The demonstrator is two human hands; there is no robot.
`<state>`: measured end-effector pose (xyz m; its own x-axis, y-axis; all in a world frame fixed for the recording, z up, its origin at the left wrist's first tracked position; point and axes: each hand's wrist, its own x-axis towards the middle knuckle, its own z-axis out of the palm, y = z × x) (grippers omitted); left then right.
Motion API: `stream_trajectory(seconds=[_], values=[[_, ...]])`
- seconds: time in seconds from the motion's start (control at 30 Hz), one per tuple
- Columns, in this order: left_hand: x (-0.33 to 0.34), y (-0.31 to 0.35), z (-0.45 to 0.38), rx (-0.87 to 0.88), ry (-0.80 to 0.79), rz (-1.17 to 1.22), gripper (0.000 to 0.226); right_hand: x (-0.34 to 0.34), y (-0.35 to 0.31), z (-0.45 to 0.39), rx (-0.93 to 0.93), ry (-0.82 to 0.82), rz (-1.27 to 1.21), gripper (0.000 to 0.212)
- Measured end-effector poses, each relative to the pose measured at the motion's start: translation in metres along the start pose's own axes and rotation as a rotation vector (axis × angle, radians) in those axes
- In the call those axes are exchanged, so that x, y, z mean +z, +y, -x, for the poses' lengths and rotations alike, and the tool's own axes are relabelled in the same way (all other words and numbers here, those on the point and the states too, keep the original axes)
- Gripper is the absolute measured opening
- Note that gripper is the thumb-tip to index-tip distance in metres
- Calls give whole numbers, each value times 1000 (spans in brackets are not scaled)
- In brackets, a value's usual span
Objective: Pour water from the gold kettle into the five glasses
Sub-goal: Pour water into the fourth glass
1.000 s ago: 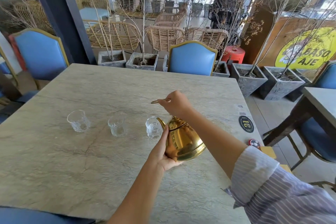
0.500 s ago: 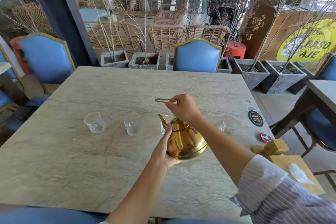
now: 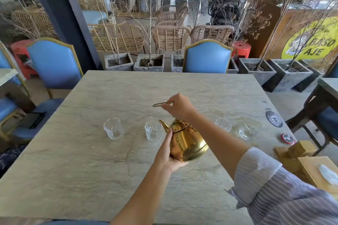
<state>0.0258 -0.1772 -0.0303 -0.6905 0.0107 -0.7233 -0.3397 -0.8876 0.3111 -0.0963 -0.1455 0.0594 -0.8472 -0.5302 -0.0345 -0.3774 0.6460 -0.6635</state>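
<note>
The gold kettle [image 3: 188,142] hangs tilted above the stone table [image 3: 82,170], spout pointing left. My right hand [image 3: 180,106] grips its thin wire handle from above. My left hand [image 3: 167,153] presses against the kettle's lower left side. The spout tip is close to the right rim of the second clear glass [image 3: 153,132]. Another glass [image 3: 113,131] stands further left. Two more glasses [image 3: 223,124] [image 3: 249,129] stand to the right, beyond my right forearm. Whatever stands behind the kettle is hidden. I see no water stream.
Round coasters [image 3: 274,118] [image 3: 288,138] and a wooden tissue box [image 3: 314,168] sit at the table's right edge. Blue chairs stand at the far side [image 3: 207,56] and to the left [image 3: 54,64]. Another table [image 3: 329,87] is to the right.
The view has shifted, bringing both right-hand glasses into sight. The kettle's spout now sits nearer the second glass from the left. Both hands keep their hold.
</note>
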Motion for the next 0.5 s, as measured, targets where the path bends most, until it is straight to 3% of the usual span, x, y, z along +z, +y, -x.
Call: stream_trajectory(seconds=[0.5], values=[[-4,21,5,-156,-66,87,73,10,-34,-25,130,-158,175,42]])
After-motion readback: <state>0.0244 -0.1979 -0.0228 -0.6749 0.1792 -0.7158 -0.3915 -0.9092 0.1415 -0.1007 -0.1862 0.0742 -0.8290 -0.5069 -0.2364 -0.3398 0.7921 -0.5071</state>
